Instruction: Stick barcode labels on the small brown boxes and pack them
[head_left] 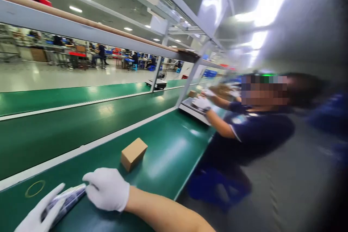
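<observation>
My left hand (40,212), in a white glove, is wrapped round a thin bundle (66,201) of what look like white and purple printed sheets or packets; its exact kind is unclear. My right hand (107,189), gloved too, is curled at the bundle's far end with thumb and fingers closed. Whether it grips the bundle or something small is hidden. Just beyond the right hand, a small closed brown cardboard box (134,154) sits on the green work surface (168,152). A thin yellow ring (35,188), like a rubber band, lies left of the bundle.
To the right, a co-worker (255,127) in dark blue has gloved hands over a flat-topped device (195,108). A metal frame post (190,79) rises beside it. Past a white divider strip (89,143) runs another green belt (106,110). A blue stool (217,188) stands below.
</observation>
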Demonstrator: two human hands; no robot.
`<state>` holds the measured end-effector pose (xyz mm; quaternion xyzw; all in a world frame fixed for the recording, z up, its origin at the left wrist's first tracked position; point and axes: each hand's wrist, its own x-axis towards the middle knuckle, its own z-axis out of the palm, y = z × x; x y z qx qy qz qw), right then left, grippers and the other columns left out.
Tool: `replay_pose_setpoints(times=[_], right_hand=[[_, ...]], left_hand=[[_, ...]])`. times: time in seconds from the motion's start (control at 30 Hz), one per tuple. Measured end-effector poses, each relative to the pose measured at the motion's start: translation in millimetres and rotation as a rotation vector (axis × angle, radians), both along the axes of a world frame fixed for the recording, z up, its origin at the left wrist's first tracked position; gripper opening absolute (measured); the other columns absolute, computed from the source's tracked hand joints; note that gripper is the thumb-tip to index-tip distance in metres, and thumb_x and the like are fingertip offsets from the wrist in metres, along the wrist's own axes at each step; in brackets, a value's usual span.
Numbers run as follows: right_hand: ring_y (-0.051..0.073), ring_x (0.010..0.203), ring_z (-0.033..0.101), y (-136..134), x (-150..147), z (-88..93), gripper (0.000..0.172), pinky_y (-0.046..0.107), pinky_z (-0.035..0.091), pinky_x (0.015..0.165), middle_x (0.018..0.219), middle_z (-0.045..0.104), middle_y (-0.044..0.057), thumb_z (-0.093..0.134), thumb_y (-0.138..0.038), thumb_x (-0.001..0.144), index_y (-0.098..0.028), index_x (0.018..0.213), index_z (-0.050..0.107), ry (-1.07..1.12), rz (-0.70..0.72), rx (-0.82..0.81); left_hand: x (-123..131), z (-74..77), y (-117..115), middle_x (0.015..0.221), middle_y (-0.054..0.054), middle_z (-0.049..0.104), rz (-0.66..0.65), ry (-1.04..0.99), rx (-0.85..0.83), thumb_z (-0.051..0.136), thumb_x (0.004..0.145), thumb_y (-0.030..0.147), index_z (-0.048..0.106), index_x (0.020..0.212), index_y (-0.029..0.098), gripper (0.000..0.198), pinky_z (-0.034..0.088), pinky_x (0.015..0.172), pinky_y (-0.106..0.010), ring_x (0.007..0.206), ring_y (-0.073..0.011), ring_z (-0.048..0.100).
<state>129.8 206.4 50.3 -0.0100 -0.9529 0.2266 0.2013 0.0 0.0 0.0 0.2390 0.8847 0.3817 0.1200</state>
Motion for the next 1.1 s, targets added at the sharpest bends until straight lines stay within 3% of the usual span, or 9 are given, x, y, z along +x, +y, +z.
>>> replay_pose_setpoints(times=[0.07,0.2,0.3,0.37,0.5,0.63,0.83,0.97,1.1], right_hand=[[0.021,0.088,0.07,19,15,22.9,0.028,0.031,0.057,0.088,0.093,0.075,0.003,0.058,-0.027,0.091,-0.025,0.116,0.071,0.156,0.038,0.104],[0.025,0.112,0.064,98,35,51.7,0.036,0.045,0.052,0.103,0.115,0.072,0.013,0.042,-0.019,0.097,-0.019,0.119,0.07,0.285,-0.194,0.056],[0.03,0.115,0.065,144,43,46.5,0.034,0.053,0.053,0.103,0.119,0.071,0.015,0.048,-0.023,0.093,-0.018,0.116,0.072,0.229,-0.264,0.019],[0.028,0.109,0.068,151,46,33.9,0.031,0.05,0.056,0.099,0.115,0.074,0.012,0.049,-0.026,0.093,-0.02,0.11,0.074,0.174,-0.264,-0.01],[0.027,0.111,0.067,120,53,14.3,0.03,0.05,0.055,0.103,0.116,0.073,0.01,0.048,-0.027,0.097,-0.02,0.112,0.073,0.139,-0.283,-0.073],[0.03,0.125,0.058,64,75,17.3,0.032,0.055,0.047,0.11,0.129,0.065,0.014,0.047,-0.025,0.101,-0.02,0.128,0.064,0.214,-0.343,-0.117],[0.024,0.109,0.064,-17,123,7.2,0.029,0.04,0.055,0.098,0.116,0.067,0.007,0.051,-0.017,0.101,-0.026,0.126,0.062,0.181,-0.281,-0.325],[0.022,0.103,0.066,-36,130,-14.9,0.027,0.036,0.057,0.093,0.114,0.068,0.005,0.054,-0.016,0.097,-0.026,0.119,0.065,0.1,-0.341,-0.522],[0.023,0.101,0.065,-36,127,-18.4,0.022,0.037,0.056,0.093,0.109,0.066,0.005,0.06,-0.017,0.094,-0.024,0.115,0.066,0.053,-0.31,-0.585]], left_hand=[[5,4.6,-8,0.127,-0.002,0.075,-0.028,-0.126,0.013,0.049,0.098,0.06,0.063,0.138,0.033,0.05,0.051,0.11,-0.058,0.123,-0.0341,0.067],[27,15.6,1,0.14,-0.004,0.069,-0.173,-0.229,0.124,0.046,0.097,0.06,0.063,0.141,0.027,0.057,0.04,0.121,-0.054,0.134,-0.0321,0.06],[52,22.7,8,0.142,-0.004,0.067,-0.268,-0.228,0.181,0.05,0.098,0.054,0.066,0.138,0.027,0.051,0.041,0.12,-0.05,0.134,-0.0297,0.06],[68,27.5,10,0.142,-0.004,0.067,-0.303,-0.227,0.194,0.054,0.097,0.048,0.067,0.137,0.027,0.047,0.042,0.12,-0.049,0.133,-0.0288,0.061],[88,35.4,10,0.137,-0.006,0.071,-0.352,-0.214,0.217,0.058,0.096,0.042,0.069,0.135,0.028,0.043,0.047,0.115,-0.046,0.126,-0.0277,0.065],[97,34.9,9,0.135,-0.003,0.072,-0.393,-0.18,0.239,0.06,0.096,0.037,0.068,0.136,0.031,0.041,0.051,0.112,-0.043,0.122,-0.0254,0.068],[101,26.1,9,0.135,-0.001,0.072,-0.446,-0.171,0.232,0.061,0.098,0.038,0.068,0.135,0.034,0.039,0.052,0.111,-0.041,0.122,-0.024,0.068],[103,22.4,10,0.134,-0.002,0.072,-0.453,-0.174,0.223,0.061,0.097,0.038,0.07,0.134,0.033,0.038,0.053,0.11,-0.041,0.121,-0.0244,0.068],[103,21.6,10,0.133,-0.001,0.073,-0.465,-0.19,0.238,0.061,0.098,0.037,0.069,0.134,0.034,0.037,0.054,0.108,-0.037,0.118,-0.0222,0.07]])
